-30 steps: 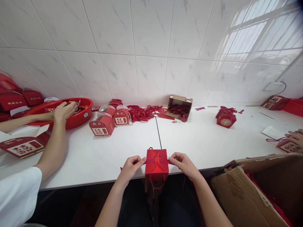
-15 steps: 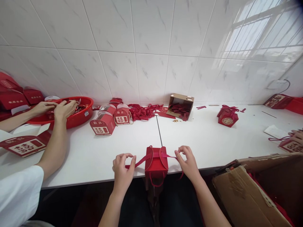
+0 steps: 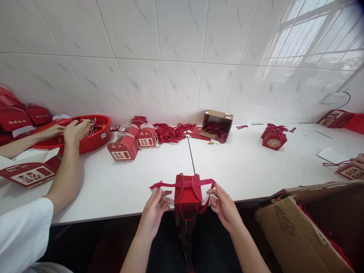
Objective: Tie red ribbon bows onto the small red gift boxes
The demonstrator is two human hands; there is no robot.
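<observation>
A small red gift box (image 3: 188, 204) stands at the table's front edge, its two rounded flaps drawn together on top. A dark red ribbon (image 3: 187, 184) runs across the flaps and sticks out on both sides. To the left of the box is my left hand (image 3: 155, 208), fingers apart, a fingertip against the ribbon near its free left end. My right hand (image 3: 224, 206), on the other side, pinches the ribbon between thumb and finger, and the rest of that side hangs down beside the box. A cord loop (image 3: 189, 217) hangs at the box's near side.
A co-worker's hands (image 3: 75, 131) are in a red basin (image 3: 98, 142) at left. Several red boxes (image 3: 124, 148), a ribbon pile (image 3: 173, 132) and an open carton (image 3: 217, 123) line the back. A bow-tied box (image 3: 273, 138) stands right; a large cardboard box (image 3: 298, 231) is front right.
My left hand has loosened its pinch on the ribbon and lowered slightly. The ribbon's left side has risen to nearly level. My right hand has moved slightly down and inward.
</observation>
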